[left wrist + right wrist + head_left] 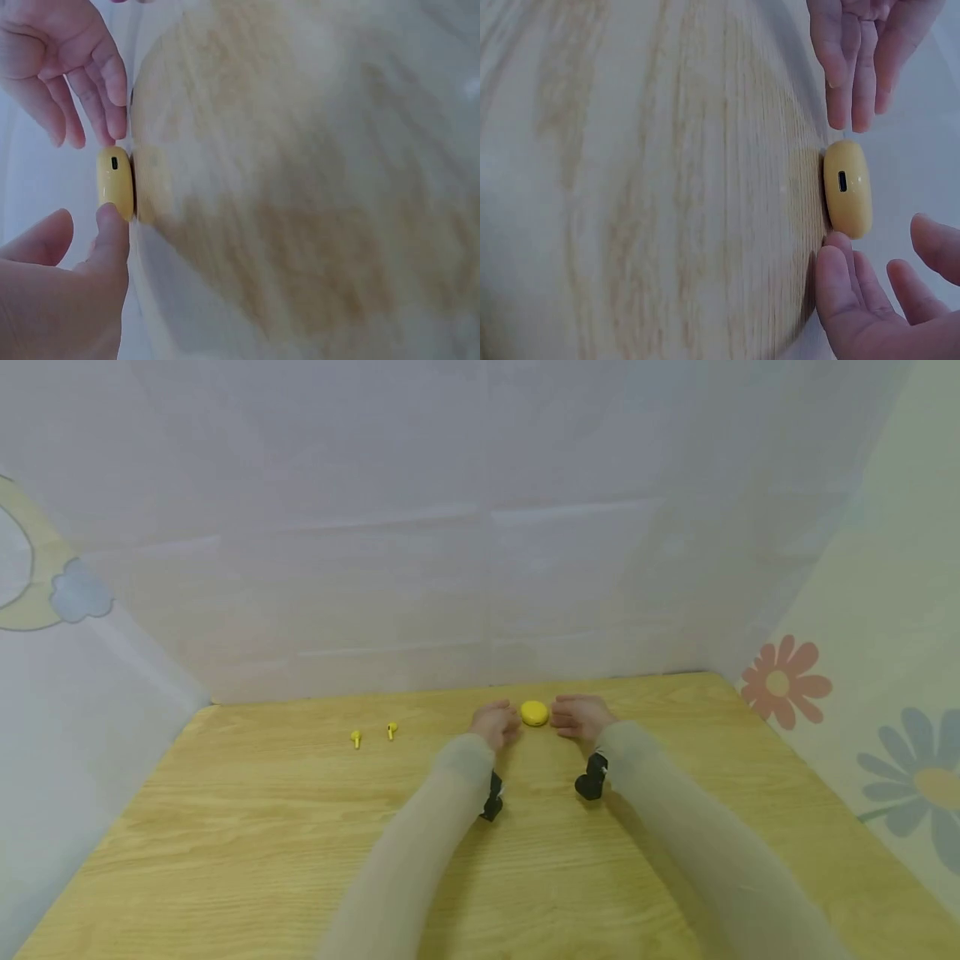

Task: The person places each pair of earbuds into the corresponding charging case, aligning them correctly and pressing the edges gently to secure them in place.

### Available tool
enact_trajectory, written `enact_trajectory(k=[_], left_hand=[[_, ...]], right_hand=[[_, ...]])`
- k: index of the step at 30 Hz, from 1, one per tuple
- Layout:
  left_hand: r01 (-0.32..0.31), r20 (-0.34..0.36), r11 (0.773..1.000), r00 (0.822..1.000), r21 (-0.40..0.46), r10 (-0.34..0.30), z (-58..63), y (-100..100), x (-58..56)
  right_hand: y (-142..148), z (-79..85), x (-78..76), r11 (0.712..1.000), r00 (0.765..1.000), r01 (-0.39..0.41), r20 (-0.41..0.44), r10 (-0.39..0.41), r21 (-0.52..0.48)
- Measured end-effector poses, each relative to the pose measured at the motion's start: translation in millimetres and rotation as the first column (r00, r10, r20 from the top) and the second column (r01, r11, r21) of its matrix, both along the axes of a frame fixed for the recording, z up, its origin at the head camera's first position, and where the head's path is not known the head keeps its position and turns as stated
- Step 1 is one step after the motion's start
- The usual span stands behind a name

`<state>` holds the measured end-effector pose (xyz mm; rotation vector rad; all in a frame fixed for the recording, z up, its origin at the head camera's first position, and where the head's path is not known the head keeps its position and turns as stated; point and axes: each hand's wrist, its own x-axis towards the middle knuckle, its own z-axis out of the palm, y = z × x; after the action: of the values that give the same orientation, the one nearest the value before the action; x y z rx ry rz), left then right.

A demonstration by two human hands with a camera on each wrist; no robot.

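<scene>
A round yellow earbud charging case (535, 713) sits on the wooden table, its small dark port (842, 181) facing the wrist cameras. To its left is my left hand (496, 723), fingers extended, with a small gap to the case in the head view. My right hand (583, 717) lies on the other side, loosely bent fingers pointing at the case. In the right wrist view its fingertips (838, 247) are right by the case edge; whether they touch it I cannot tell. Neither hand grips anything. Two yellow earbuds, one (356, 739) beside the other (392, 730), lie farther left.
The wooden table (247, 827) ends at a pale wall covering (390, 602) just behind the case. Side panels stand left and right, the right one with printed flowers (780, 683). Each wrist carries a black camera (592, 777).
</scene>
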<state>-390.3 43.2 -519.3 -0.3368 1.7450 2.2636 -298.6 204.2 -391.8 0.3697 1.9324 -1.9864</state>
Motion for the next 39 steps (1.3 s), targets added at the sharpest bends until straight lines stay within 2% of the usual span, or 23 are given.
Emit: enact_trajectory(k=[3,5,7,10,12,13,14,15,16,17,18,21,23,24,25,28,29,32,35,39], left_hand=[[-0.021,0.039,1.0,0.999,-0.004,0.022,12.7,3.0,5.4],[-0.038,0.05,0.999,0.998,-0.002,0.038,16.1,5.0,6.4],[-0.053,0.07,0.998,0.996,-0.015,0.054,29.6,6.0,16.0],[-0.076,0.093,0.995,0.992,-0.059,0.082,64.5,7.8,43.0],[-0.088,0.118,0.993,0.988,-0.081,0.097,96.3,8.5,69.6],[-0.096,0.121,0.992,0.987,-0.084,0.105,107.2,9.1,79.4],[-0.105,0.123,0.991,0.986,-0.08,0.114,116.5,9.5,88.2],[-0.111,0.117,0.991,0.986,-0.079,0.12,118.4,10.0,91.5],[-0.113,0.115,0.991,0.986,-0.073,0.121,125.4,9.7,98.3],[-0.117,0.116,0.991,0.985,-0.062,0.124,127.2,9.5,101.4],[-0.12,0.125,0.991,0.984,-0.059,0.126,113.1,10.9,89.0],[-0.128,0.107,0.99,0.985,-0.064,0.135,95.7,13.7,76.8],[-0.125,0.107,0.99,0.986,-0.062,0.131,76.8,14.9,60.2],[-0.123,0.112,0.99,0.985,-0.068,0.13,71.3,16.1,54.6],[-0.123,0.118,0.99,0.985,-0.07,0.13,83.3,15.4,64.2],[-0.125,0.154,0.99,0.979,-0.063,0.133,90.9,13.9,66.9],[-0.137,0.17,0.989,0.975,-0.064,0.146,102.7,14.3,76.1],[-0.171,0.167,0.985,0.971,-0.017,0.172,118.3,12.8,91.5],[-0.199,0.161,0.98,0.968,0.029,0.192,125.4,11.7,100.4],[-0.206,0.143,0.976,0.97,0.068,0.195,128.2,11.1,105.8]], right_hand=[[-0.9,-0.9,-1.2,0.999,1.0,0.003,-0.008,-0.003,0.034],[-1.7,-1.1,-1.9,0.999,1.0,0.017,-0.008,-0.016,0.043],[-3.2,-0.8,-2.3,0.998,1.0,0.029,-0.005,-0.029,0.05],[-4.8,-0.5,-3.3,0.997,0.999,0.047,0.004,-0.048,0.062],[-6.5,-0.7,-4.3,0.995,0.998,0.062,0.009,-0.063,0.078],[-6.9,-0.7,-4.9,0.994,0.998,0.066,0.009,-0.067,0.083],[-7.2,-0.8,-5.5,0.994,0.997,0.069,0.009,-0.07,0.088],[-7.3,-0.9,-6.2,0.993,0.997,0.072,0.009,-0.074,0.093],[-7.2,-1.2,-6.9,0.992,0.997,0.077,0.01,-0.078,0.096],[-7.4,-1.9,-7.7,0.991,0.996,0.085,0.01,-0.086,0.103],[-7.5,-2.4,-8.3,0.99,0.996,0.087,0.008,-0.088,0.109],[-8.3,-4.5,-9.6,0.986,0.995,0.097,0.004,-0.098,0.133],[-9.1,-5.8,-9.9,0.983,0.995,0.102,0.002,-0.103,0.151],[-9.2,-6.2,-9.8,0.982,0.994,0.105,0.002,-0.107,0.156],[-9.2,-6.5,-9.7,0.981,0.994,0.108,0.001,-0.109,0.16],[-8.5,-6.7,-9.2,0.981,0.993,0.121,-0.008,-0.121,0.152],[-8.4,-6.4,-8.8,0.982,0.992,0.124,-0.012,-0.124,0.144],[-7.6,-5.8,-7.5,0.987,0.992,0.125,-0.027,-0.122,0.105],[-6.8,-5.8,-6.2,0.991,0.992,0.12,-0.028,-0.119,0.051],[-6.2,-4.5,-3.3,0.99,0.99,0.135,-0.024,-0.136,-0.039]])
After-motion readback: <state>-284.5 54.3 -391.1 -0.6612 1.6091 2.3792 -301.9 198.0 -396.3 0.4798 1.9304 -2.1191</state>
